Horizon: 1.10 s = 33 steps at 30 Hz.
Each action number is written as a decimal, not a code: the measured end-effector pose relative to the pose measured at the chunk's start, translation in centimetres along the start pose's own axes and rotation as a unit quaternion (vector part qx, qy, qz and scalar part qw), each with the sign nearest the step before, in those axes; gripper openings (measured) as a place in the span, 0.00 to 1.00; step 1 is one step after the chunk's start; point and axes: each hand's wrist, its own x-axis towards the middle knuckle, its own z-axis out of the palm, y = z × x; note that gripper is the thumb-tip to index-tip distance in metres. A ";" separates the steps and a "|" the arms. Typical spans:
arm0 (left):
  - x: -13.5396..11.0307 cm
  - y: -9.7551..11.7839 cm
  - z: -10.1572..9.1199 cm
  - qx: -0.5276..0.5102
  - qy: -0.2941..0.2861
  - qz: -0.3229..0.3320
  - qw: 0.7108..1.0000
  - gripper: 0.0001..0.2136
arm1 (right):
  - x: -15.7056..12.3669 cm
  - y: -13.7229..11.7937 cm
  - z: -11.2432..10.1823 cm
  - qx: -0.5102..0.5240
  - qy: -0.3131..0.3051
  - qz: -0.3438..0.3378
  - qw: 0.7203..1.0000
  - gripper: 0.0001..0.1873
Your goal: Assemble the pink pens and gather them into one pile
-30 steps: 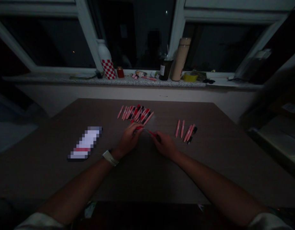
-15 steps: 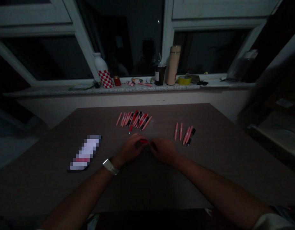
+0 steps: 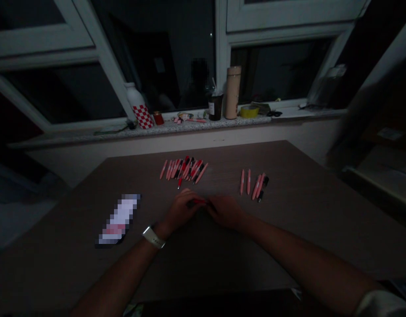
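Above the near middle of the table, my left hand [image 3: 183, 210] is closed around a red pen [image 3: 199, 201]. The fingers of my right hand [image 3: 225, 211] pinch together at the pen's right end, and the two hands almost meet. What exactly the right fingertips grip is too dark to see fully. Just beyond the left hand lies a cluster of pens [image 3: 171, 169], mostly pink with some red and black parts. To the right of the hands is a smaller group of pink pens [image 3: 249, 182] with black pieces beside them.
A phone [image 3: 120, 220], blurred out, lies left of my left wrist on the brown table [image 3: 203, 264]. On the windowsill [image 3: 176, 130] stand a checkered bottle [image 3: 141, 110], a small red jar [image 3: 158, 118], a dark cup [image 3: 215, 107], a beige thermos [image 3: 233, 92] and yellow tape [image 3: 249, 111].
The camera view has tilted and shifted slightly. Both hands stay together at the red pen, with the fingers drawn a little closer around it.
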 end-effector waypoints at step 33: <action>0.1 0.1 0.1 0.021 -0.002 -0.054 0.998 0.09 | 0.1 -0.4 -0.6 -0.002 -0.045 0.042 0.998 0.16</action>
